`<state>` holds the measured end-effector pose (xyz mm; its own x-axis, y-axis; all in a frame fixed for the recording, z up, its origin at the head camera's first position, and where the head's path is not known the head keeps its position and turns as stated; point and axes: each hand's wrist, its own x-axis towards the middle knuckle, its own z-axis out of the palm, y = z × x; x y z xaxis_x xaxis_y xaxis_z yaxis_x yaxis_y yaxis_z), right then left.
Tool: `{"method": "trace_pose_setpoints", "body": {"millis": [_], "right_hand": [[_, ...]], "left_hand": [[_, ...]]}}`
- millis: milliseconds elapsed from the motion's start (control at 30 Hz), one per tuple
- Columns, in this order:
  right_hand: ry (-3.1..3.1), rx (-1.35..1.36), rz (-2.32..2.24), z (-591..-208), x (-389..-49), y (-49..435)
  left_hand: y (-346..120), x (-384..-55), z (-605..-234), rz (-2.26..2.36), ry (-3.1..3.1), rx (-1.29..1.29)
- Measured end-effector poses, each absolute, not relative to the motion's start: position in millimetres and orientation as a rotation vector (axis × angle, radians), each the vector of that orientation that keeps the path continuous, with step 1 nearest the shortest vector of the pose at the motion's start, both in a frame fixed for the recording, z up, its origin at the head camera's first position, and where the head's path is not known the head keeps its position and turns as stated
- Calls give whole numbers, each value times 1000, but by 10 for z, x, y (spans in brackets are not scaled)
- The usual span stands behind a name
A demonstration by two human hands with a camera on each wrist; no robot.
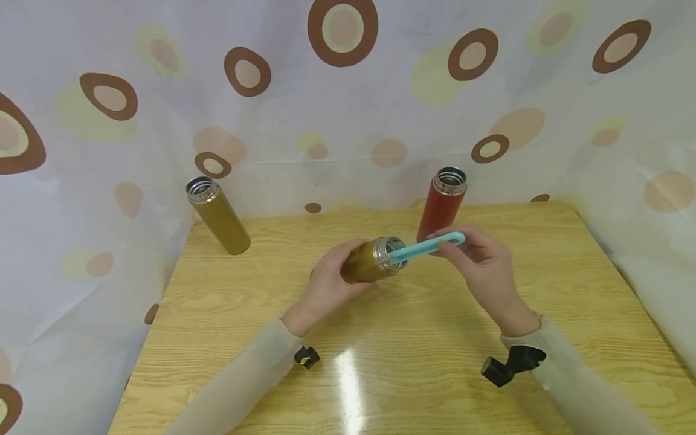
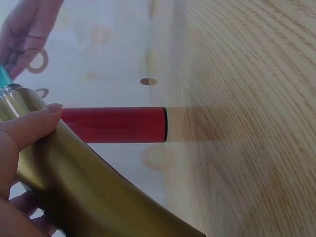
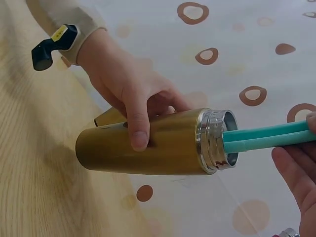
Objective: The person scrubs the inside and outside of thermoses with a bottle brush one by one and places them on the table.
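A gold flask without a lid lies tilted in my left hand, its steel mouth facing right. In the left wrist view the left thumb presses along the flask's side. My right hand pinches a turquoise handle with a rounded end that has a hole in it. The handle runs into the mouth of the flask; its far end is hidden inside. In the right wrist view the handle shows a groove along its length and sits within the steel rim.
At the back left stands another gold flask, open at the top. Behind my right hand a red flask stands upright, also lidless. A patterned cloth hangs at the back and sides of the wooden table.
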<state>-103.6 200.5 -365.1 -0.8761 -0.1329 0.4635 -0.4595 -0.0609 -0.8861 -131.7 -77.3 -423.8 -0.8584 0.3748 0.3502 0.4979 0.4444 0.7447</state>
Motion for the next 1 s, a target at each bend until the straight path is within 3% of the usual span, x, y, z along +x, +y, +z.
{"method": "trace_pose_setpoints", "body": {"millis": [433,1000], "right_hand": [[-1557,504,2069,-3548,-1107,2070],[-1893,529,2048,-3651,-1041,2001]], "left_hand": [[-796,-1328,-4236,-1397,-2594,-756],[-761,-1329,-4233,-1452,-2547,-799]]}}
